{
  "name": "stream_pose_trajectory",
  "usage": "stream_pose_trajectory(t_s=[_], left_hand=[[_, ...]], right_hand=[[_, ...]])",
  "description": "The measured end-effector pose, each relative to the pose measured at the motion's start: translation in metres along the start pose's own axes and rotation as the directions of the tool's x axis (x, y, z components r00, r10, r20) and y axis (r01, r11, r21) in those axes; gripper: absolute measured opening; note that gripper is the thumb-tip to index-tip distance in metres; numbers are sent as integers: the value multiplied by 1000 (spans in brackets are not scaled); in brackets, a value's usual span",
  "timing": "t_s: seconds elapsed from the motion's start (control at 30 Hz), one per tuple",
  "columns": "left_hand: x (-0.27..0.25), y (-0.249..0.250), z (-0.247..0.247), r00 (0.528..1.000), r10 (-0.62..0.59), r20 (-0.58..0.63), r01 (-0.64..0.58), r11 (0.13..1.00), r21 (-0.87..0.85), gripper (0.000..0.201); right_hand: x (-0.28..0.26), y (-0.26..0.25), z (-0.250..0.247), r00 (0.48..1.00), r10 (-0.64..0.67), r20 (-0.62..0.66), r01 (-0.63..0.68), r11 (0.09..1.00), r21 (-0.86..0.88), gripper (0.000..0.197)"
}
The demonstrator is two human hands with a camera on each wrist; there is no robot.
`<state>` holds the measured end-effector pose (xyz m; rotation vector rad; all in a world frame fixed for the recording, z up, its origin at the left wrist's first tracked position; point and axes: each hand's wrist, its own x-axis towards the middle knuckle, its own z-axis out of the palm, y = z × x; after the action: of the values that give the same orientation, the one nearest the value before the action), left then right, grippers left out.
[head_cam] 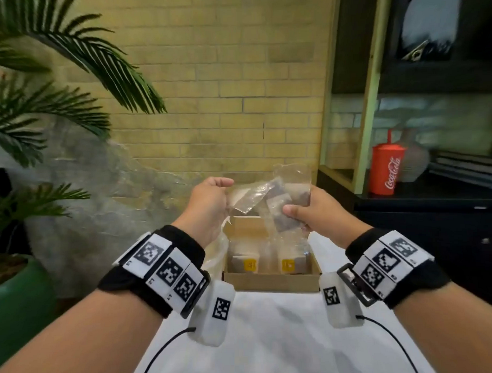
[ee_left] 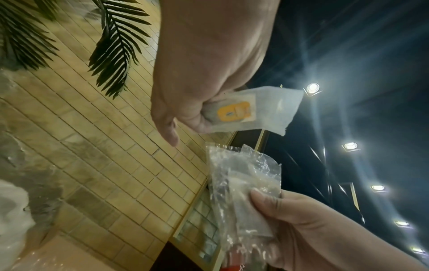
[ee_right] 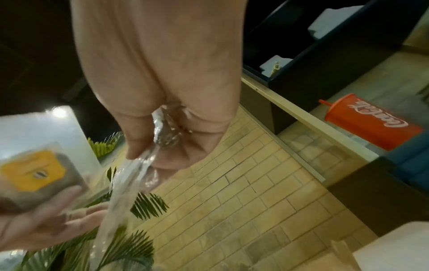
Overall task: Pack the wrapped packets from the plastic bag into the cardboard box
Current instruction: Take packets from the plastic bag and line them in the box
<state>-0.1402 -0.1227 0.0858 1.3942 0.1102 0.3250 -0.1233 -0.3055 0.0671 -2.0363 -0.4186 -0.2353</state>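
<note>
Both hands are raised above the open cardboard box (head_cam: 270, 281), which stands on the white table (head_cam: 272, 339). My left hand (head_cam: 225, 198) pinches a clear-wrapped packet (ee_left: 243, 111) with a yellow label, also seen as the packet (ee_right: 32, 172) in the right wrist view. My right hand (head_cam: 296, 215) grips the crinkled clear plastic bag (head_cam: 292, 190), which holds more packets; the bag (ee_left: 243, 183) hangs just below the pinched packet. Two packets with yellow labels (head_cam: 249, 265) (head_cam: 289, 264) lie side by side inside the box.
A red Coca-Cola cup (head_cam: 388, 168) stands on a dark shelf unit to the right. A palm plant in a green pot (head_cam: 17, 300) fills the left side. Loose clear plastic (head_cam: 215, 253) lies beside the box's left wall. A brick wall is behind.
</note>
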Motion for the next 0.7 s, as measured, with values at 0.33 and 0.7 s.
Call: stream_pose_trajectory(t_s=[0.33, 0.7], left_hand=[[45, -24, 21, 995, -38, -92, 37, 999, -13, 39], [78, -48, 21, 997, 6, -73, -12, 997, -82, 49]], right_hand=[[35, 29, 3, 996, 47, -70, -26, 962, 270, 41], [60, 54, 27, 990, 52, -133, 11, 901, 434, 56]])
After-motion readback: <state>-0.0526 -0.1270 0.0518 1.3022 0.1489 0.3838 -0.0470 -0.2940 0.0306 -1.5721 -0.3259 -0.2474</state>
